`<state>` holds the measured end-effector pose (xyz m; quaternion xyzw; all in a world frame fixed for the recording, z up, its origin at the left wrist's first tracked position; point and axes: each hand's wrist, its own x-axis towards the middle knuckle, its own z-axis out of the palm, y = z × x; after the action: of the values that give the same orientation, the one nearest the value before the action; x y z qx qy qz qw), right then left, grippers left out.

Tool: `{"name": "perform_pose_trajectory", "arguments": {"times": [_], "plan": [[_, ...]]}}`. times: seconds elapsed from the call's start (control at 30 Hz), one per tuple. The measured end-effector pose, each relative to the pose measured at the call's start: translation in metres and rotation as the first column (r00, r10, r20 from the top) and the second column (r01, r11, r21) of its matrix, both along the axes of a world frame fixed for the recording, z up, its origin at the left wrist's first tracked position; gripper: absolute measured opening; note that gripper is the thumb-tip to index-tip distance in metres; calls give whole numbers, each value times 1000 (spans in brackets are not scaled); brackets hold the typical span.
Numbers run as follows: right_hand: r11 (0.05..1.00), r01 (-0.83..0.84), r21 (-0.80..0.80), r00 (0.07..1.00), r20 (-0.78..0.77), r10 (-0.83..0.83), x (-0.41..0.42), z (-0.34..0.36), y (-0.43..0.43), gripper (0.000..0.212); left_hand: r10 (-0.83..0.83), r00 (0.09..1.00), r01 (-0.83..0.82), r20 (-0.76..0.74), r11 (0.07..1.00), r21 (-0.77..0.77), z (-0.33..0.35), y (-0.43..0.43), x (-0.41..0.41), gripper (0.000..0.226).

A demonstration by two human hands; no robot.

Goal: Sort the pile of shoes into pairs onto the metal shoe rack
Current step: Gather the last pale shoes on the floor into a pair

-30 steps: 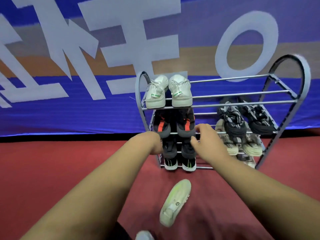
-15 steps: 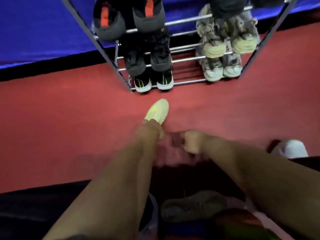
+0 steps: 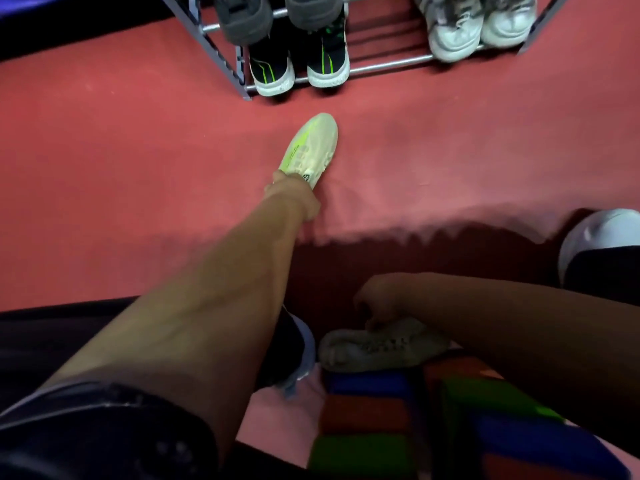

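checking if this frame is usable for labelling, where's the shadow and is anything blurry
Head view: the left hand gripping the pale green shoe is well lit on the red floor; a shadow darkens the lower frame, so the right hand and the grey shoe under it are dim, grip unclear; everything is slightly soft; the metal shoe rack is cropped at the top.

floor (image 3: 450, 150): lime shoe (image 3: 311, 147), metal shoe rack (image 3: 388, 60); bottom tier: black pair (image 3: 272, 69), white pair (image 3: 450, 39)

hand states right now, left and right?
Left hand: grips the heel of the green shoe.
Right hand: fingers curled on the grey shoe, in dim light.
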<state>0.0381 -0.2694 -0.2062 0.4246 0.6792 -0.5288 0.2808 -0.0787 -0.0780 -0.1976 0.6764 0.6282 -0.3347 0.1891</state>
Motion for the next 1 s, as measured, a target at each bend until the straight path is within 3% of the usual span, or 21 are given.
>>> {"name": "perform_pose_trajectory", "arguments": {"times": [0.1,0.33,0.43,0.6,0.67,0.83,0.9,1.0], "plan": [[994,-93,49,994,53,91,-5,-7,-22,41,-13,999,14,-39,999,29,-4,-5,3,76],[983,-110,147,989,116,93,-10,2,-19,30,4,1000,-3,-25,999,34,-7,-5,3,77],[964,-22,266,993,121,-11,8,12,9,32,51,999,-52,18,995,83,-7,-1,-3,72],[885,113,452,956,192,-220,69,33,80,17,194,975,-207,112,971,120,-8,8,-16,88],[779,219,587,912,160,-377,92,41,99,28,201,970,-217,134,970,113,-8,10,-22,89],[554,492,672,715,51,-697,104,47,117,37,106,984,-121,146,987,102,-9,11,-32,82],[589,536,605,720,37,-693,84,43,117,56,102,985,-115,136,989,97,-9,10,-33,89],[653,631,419,707,37,-707,53,34,117,112,121,986,-132,117,987,92,-13,9,-34,94]]}}
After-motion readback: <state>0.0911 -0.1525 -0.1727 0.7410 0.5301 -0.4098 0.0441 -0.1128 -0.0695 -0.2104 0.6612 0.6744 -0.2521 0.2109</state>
